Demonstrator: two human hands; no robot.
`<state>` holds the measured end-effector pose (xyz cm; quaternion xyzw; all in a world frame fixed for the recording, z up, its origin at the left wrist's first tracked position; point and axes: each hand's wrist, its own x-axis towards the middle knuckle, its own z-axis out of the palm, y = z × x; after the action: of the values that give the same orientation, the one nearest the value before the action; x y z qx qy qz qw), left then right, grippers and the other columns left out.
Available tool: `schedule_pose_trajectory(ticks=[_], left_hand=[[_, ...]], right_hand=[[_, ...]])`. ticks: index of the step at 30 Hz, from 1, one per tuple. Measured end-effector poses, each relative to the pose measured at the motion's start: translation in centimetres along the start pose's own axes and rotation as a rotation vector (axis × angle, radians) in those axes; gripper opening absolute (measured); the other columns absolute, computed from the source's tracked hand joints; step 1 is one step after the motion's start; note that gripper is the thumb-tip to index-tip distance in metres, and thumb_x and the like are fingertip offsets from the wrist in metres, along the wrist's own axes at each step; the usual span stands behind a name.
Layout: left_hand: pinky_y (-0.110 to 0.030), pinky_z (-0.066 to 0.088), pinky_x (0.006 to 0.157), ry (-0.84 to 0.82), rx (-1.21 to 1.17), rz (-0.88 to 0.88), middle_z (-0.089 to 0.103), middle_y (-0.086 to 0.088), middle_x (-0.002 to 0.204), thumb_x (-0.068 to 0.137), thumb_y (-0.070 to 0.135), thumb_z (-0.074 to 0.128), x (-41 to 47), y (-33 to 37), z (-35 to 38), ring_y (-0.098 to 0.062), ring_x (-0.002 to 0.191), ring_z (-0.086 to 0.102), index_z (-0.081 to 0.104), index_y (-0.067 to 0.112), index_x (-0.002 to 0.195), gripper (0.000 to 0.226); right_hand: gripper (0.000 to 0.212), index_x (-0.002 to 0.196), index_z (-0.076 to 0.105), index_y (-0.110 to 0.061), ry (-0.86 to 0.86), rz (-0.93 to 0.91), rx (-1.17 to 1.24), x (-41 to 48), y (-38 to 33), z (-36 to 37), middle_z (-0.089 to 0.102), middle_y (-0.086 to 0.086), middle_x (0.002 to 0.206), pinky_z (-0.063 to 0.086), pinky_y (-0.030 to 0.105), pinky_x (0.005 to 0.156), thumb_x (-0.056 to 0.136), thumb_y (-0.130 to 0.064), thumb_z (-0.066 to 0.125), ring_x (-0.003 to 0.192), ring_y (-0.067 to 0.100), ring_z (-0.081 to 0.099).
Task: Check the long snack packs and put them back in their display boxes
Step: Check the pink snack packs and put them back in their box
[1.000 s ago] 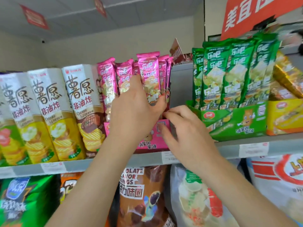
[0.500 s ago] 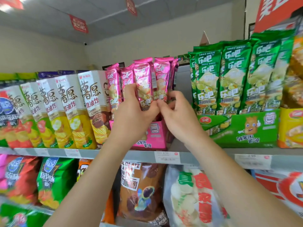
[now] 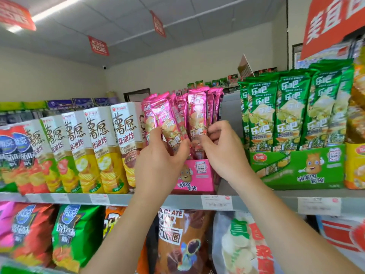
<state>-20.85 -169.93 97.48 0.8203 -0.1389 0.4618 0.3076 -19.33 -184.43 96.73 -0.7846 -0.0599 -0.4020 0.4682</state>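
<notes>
Several long pink snack packs [image 3: 197,113] stand upright in a pink display box [image 3: 195,178] on the upper shelf. My left hand [image 3: 160,163] grips one tilted pink pack [image 3: 167,123] at the left of the bunch, thumb in front. My right hand [image 3: 225,153] curls its fingers round the lower part of the pink packs on the right side. The lower ends of the packs are hidden behind both hands. To the right, long green snack packs [image 3: 290,113] stand in a green display box [image 3: 308,167].
White-and-yellow chip boxes [image 3: 102,151] line the shelf to the left of the pink box. A yellow display box [image 3: 355,165] sits at the far right. Big snack bags [image 3: 183,240] fill the shelf below, under the grey shelf edge [image 3: 138,199] with price tags.
My right hand rose from the pink box's front corner to the packs. My left hand shifted lower and left on the bunch, and one pack now tilts left. The camera view turned left.
</notes>
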Motion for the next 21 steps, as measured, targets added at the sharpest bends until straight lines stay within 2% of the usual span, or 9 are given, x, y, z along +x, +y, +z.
schedule_pose_trajectory(ticks=[3, 7, 11, 13, 15, 18, 20, 21], left_hand=[[-0.034, 0.048, 0.049, 0.008, -0.058, 0.013, 0.052, 0.009, 0.056, 0.082, 0.051, 0.066, 0.2, -0.5, -0.1, -0.016, 0.055, 0.060, 0.038, 0.013, 0.134, 0.070], [-0.019, 0.036, 0.043, -0.059, -0.090, 0.025, 0.052, 0.012, 0.056, 0.079, 0.053, 0.069, 0.7, -1.2, -0.2, 0.002, 0.050, 0.053, 0.038, 0.014, 0.137, 0.076], [-0.025, 0.046, 0.047, -0.107, -0.114, 0.056, 0.055, 0.010, 0.059, 0.077, 0.054, 0.071, 1.0, -1.7, -0.1, -0.001, 0.054, 0.056, 0.036, 0.017, 0.139, 0.080], [-0.023, 0.046, 0.049, -0.104, -0.137, 0.068, 0.055, 0.013, 0.058, 0.076, 0.054, 0.072, 1.1, -1.9, -0.1, 0.000, 0.056, 0.056, 0.034, 0.017, 0.142, 0.084], [-0.023, 0.045, 0.049, -0.108, -0.153, 0.073, 0.054, 0.015, 0.057, 0.076, 0.052, 0.073, 1.2, -1.9, -0.1, 0.001, 0.057, 0.057, 0.032, 0.017, 0.144, 0.087], [-0.022, 0.045, 0.046, -0.125, -0.153, 0.089, 0.054, 0.015, 0.055, 0.076, 0.050, 0.075, 1.2, -2.1, -0.3, -0.001, 0.055, 0.058, 0.030, 0.019, 0.145, 0.087], [-0.017, 0.041, 0.045, -0.141, -0.175, 0.083, 0.058, 0.015, 0.058, 0.076, 0.047, 0.076, 1.1, -2.3, -0.2, 0.004, 0.068, 0.060, 0.028, 0.022, 0.145, 0.088], [-0.017, 0.040, 0.045, -0.156, -0.194, 0.075, 0.061, 0.021, 0.068, 0.077, 0.045, 0.077, 1.1, -2.4, -0.1, 0.008, 0.072, 0.058, 0.026, 0.023, 0.146, 0.089]], right_hand=[[0.035, 0.104, 0.041, -0.024, 0.020, -0.066, -0.151, -0.1, -0.5, 0.0, 0.059, -0.001, 0.094, 0.045, 0.032, 0.065, 0.089, -0.044, 0.064, 0.082, 0.018, 0.059], [0.045, 0.112, 0.043, -0.021, 0.109, -0.154, -0.381, 0.4, -1.8, 0.1, 0.057, -0.001, 0.095, 0.038, 0.030, 0.055, 0.086, -0.052, 0.065, 0.078, 0.020, 0.058], [0.057, 0.135, 0.037, -0.021, 0.142, -0.184, -0.389, 2.5, -3.5, 0.2, 0.059, 0.006, 0.115, 0.044, 0.032, 0.062, 0.091, -0.051, 0.057, 0.094, 0.026, 0.062], [0.064, 0.144, 0.031, -0.022, 0.129, -0.194, -0.412, 3.7, -4.3, 0.0, 0.056, 0.009, 0.124, 0.046, 0.033, 0.069, 0.092, -0.049, 0.057, 0.101, 0.029, 0.062], [0.055, 0.138, 0.040, -0.024, 0.096, -0.182, -0.452, 4.5, -4.9, -0.2, 0.053, 0.007, 0.122, 0.051, 0.035, 0.074, 0.092, -0.046, 0.060, 0.099, 0.028, 0.062], [0.039, 0.124, 0.050, -0.028, 0.037, -0.189, -0.381, 4.7, -5.2, -0.4, 0.046, 0.002, 0.116, 0.052, 0.040, 0.080, 0.090, -0.040, 0.065, 0.093, 0.023, 0.060], [0.031, 0.117, 0.050, -0.030, -0.006, -0.225, -0.325, 4.8, -5.7, -0.7, 0.045, 0.001, 0.113, 0.051, 0.040, 0.083, 0.091, -0.035, 0.065, 0.091, 0.021, 0.059], [0.027, 0.114, 0.049, -0.030, -0.012, -0.249, -0.304, 4.9, -6.1, -1.1, 0.047, 0.001, 0.110, 0.051, 0.040, 0.083, 0.092, -0.032, 0.064, 0.091, 0.021, 0.060]])
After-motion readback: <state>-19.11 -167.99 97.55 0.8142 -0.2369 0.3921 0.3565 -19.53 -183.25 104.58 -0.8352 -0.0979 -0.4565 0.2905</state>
